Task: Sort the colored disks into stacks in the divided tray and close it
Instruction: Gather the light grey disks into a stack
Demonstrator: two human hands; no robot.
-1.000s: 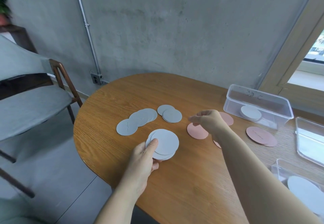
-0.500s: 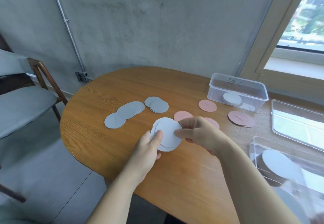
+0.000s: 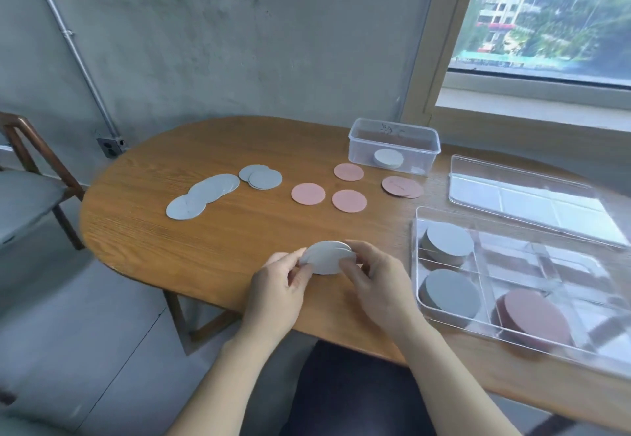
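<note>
Concrete wall and a metal pipe (image 3: 73, 43) back an oval wooden tabletop (image 3: 218, 241), with a grey-seated chair (image 3: 30, 193) at its far left edge. On the left part of the tabletop a chain of overlapping grey disks (image 3: 205, 191) runs diagonally from near-left to far-right, and just beyond it lies a pair of overlapping grey disks (image 3: 261, 177). Near the front edge, the left hand (image 3: 278, 294) and the right hand (image 3: 377, 285) together hold a small stack of pale grey disks (image 3: 327, 258); each grip is narrow, fingertips pinching opposite edges, left hand on the left rim and right hand on the right rim. This stack is tilted, its faces turned up and toward the camera, its widest line running left to right between the hands, the disks slightly fanned. Farther back lie three single pink disks (image 3: 308, 193) flat and apart, then two overlapping pink disks (image 3: 401, 186). Behind them stands a clear open box (image 3: 394, 135) with a white disk stack inside. On the right a clear lid (image 3: 532, 203) lies flat, and nearer sits the divided tray (image 3: 444, 312), open, holding two grey stacks (image 3: 449, 239) in its left compartments and a pink stack (image 3: 534, 318) in a near-right one. A window (image 3: 546, 15) fills the upper right.
</note>
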